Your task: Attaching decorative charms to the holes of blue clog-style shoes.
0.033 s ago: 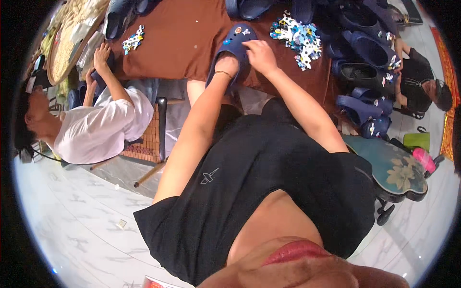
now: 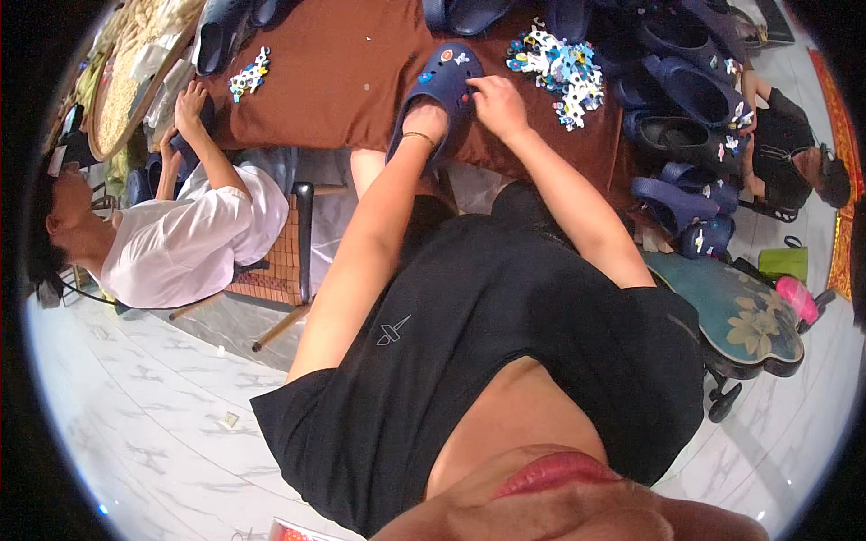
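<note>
My left hand (image 2: 426, 122) is pushed into the opening of a navy clog (image 2: 448, 83), its fingers hidden under the upper. Small charms, among them a round orange one (image 2: 446, 55) and a white one (image 2: 463, 59), sit on the clog's toe. At the clog's right edge is my right hand (image 2: 498, 104), thumb and forefinger pinched together by a tiny reddish spot; what they hold is too small to make out. To the right of this hand lies a heap of white, blue and yellow charms (image 2: 564, 77) on the brown cloth (image 2: 316, 90).
Navy clogs (image 2: 690, 90) crowd the table's right side, some bearing charms. A smaller charm cluster (image 2: 250, 75) lies at left. A person in a white shirt (image 2: 189, 234) sits at left, hands near a dark clog; another in black (image 2: 785, 153) is at far right.
My right hand has shifted slightly to the right, its fingertips moving from the clog's upper to its right edge. The left hand and the clog stay nearly in place.
</note>
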The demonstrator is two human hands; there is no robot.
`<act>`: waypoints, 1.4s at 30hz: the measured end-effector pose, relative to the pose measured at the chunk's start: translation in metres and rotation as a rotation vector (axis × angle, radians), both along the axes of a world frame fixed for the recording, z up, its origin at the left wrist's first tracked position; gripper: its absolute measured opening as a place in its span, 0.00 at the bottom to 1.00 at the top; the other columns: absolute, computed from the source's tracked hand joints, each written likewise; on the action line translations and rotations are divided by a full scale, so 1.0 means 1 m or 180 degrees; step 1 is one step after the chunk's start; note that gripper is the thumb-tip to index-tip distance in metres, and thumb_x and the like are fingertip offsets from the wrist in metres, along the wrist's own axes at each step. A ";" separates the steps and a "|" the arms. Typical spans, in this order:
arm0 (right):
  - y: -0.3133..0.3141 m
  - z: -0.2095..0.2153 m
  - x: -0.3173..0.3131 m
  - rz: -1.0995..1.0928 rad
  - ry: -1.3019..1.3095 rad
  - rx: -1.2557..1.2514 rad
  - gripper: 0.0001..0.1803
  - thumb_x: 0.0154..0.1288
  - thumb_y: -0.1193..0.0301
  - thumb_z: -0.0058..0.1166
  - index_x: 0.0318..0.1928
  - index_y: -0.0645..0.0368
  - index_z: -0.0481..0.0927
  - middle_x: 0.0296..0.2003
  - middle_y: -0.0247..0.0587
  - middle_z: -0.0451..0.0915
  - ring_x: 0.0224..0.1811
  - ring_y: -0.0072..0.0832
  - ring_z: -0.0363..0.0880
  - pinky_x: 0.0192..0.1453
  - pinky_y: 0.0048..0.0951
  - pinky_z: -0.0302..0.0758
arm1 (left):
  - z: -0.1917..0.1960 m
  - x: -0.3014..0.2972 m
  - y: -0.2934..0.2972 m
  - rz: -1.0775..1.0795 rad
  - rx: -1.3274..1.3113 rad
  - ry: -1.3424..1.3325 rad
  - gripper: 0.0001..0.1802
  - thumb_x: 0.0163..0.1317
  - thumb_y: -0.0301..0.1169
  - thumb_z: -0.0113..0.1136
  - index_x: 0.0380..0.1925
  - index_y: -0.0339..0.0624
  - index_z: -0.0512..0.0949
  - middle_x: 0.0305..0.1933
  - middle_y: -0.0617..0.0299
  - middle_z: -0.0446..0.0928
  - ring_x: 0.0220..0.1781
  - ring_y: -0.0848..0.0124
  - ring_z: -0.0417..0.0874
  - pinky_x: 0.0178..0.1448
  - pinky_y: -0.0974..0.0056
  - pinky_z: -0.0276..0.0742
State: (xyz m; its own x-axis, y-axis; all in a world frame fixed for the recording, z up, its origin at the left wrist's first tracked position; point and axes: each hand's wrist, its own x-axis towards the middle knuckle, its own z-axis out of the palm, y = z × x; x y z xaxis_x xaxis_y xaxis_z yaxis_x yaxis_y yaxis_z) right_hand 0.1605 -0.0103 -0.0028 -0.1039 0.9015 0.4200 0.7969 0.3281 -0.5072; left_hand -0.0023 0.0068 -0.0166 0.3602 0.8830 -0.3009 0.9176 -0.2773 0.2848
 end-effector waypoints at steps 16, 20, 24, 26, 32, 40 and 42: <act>0.016 -0.019 0.032 -0.1124 -0.0279 -0.1054 0.07 0.50 0.69 0.56 0.30 0.54 0.74 0.34 0.44 0.75 0.38 0.43 0.75 0.40 0.41 0.72 | 0.015 0.002 -0.004 -0.0076 -0.0062 0.0052 0.16 0.54 0.30 0.41 0.30 0.37 0.80 0.39 0.45 0.77 0.42 0.54 0.79 0.48 0.56 0.74; 0.029 -0.015 0.030 -0.0973 0.0769 -0.1105 0.09 0.47 0.67 0.60 0.29 0.57 0.78 0.27 0.41 0.78 0.31 0.34 0.77 0.37 0.33 0.73 | 0.005 -0.001 -0.004 0.0072 0.0092 -0.0098 0.15 0.53 0.29 0.43 0.26 0.37 0.80 0.36 0.45 0.78 0.40 0.53 0.80 0.45 0.55 0.75; 0.049 -0.018 0.024 -0.0572 0.1570 -0.1642 0.12 0.46 0.66 0.62 0.30 0.60 0.80 0.24 0.38 0.79 0.26 0.24 0.76 0.33 0.25 0.72 | 0.002 0.001 0.000 0.0019 0.0082 -0.0143 0.15 0.53 0.29 0.43 0.26 0.37 0.80 0.36 0.46 0.78 0.39 0.54 0.80 0.45 0.55 0.75; 0.057 -0.017 0.020 -0.0470 0.1355 -0.1775 0.12 0.46 0.68 0.63 0.30 0.61 0.80 0.24 0.36 0.79 0.24 0.21 0.74 0.30 0.23 0.71 | 0.008 0.001 0.000 -0.0160 -0.0172 0.0101 0.17 0.54 0.31 0.40 0.32 0.38 0.80 0.40 0.46 0.77 0.43 0.55 0.79 0.49 0.56 0.73; 0.085 -0.002 0.028 -0.0072 0.0396 -0.2097 0.16 0.39 0.61 0.67 0.25 0.58 0.79 0.25 0.39 0.80 0.27 0.28 0.77 0.35 0.29 0.73 | 0.010 0.001 0.000 -0.0092 -0.0248 0.0081 0.17 0.54 0.30 0.40 0.31 0.38 0.80 0.39 0.46 0.77 0.42 0.55 0.79 0.48 0.56 0.74; 0.102 0.014 0.020 -0.0094 -0.0990 -0.2205 0.20 0.34 0.56 0.68 0.22 0.58 0.77 0.23 0.43 0.78 0.27 0.35 0.77 0.34 0.33 0.72 | 0.009 0.000 -0.004 -0.0084 -0.0201 -0.0075 0.16 0.54 0.29 0.41 0.28 0.37 0.81 0.36 0.45 0.78 0.40 0.54 0.80 0.45 0.55 0.75; 0.101 0.015 0.022 -0.0024 -0.0902 -0.2249 0.20 0.34 0.56 0.68 0.22 0.58 0.77 0.23 0.43 0.78 0.27 0.34 0.77 0.33 0.32 0.72 | 0.011 0.002 -0.003 -0.0107 -0.0272 -0.0040 0.16 0.54 0.29 0.41 0.28 0.37 0.80 0.36 0.45 0.78 0.40 0.54 0.80 0.46 0.56 0.75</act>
State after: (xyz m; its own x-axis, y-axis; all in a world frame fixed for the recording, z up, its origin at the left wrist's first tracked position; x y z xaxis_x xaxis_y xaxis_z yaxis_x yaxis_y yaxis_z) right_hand 0.1826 0.0907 0.0121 -0.1147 0.9473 -0.2992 0.9289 -0.0045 -0.3702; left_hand -0.0003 0.0034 -0.0055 0.3935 0.8416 -0.3699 0.9044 -0.2822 0.3201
